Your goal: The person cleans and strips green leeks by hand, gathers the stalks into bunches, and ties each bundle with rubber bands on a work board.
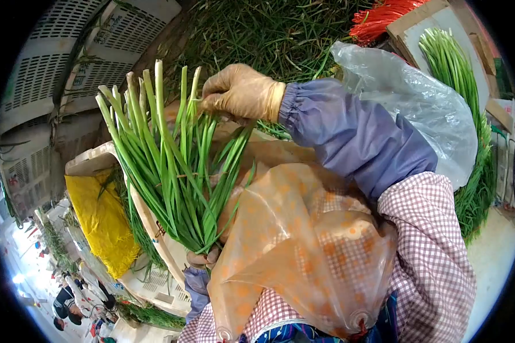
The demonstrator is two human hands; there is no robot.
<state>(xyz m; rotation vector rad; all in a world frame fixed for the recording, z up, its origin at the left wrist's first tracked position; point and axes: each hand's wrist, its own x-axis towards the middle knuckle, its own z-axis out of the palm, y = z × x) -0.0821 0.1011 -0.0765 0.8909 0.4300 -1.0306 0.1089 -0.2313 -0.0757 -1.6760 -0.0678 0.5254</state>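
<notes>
A loose bunch of garlic chives [166,166] fans out in front of me, pale stem ends up and green leaves down. My left hand [203,259], mostly hidden under the leaves, grips the bunch low down by the leaf end. My right hand [243,91], in a tan glove, is closed in a pinch at the stem ends on the right side of the bunch. It has hold of a chive stalk there, though the fingertips are partly hidden. A translucent apron [303,240] with orange spots covers my lap, just right of the leaves.
Loose green leaves [269,40] heap up beyond my hands. Grey slatted crates [40,74] stand at left, above a yellow sack [100,220] and a white basket [146,214]. At right lie a clear plastic bag [412,108], more chives [452,63] and red ties [383,20]. People [77,300] work far off.
</notes>
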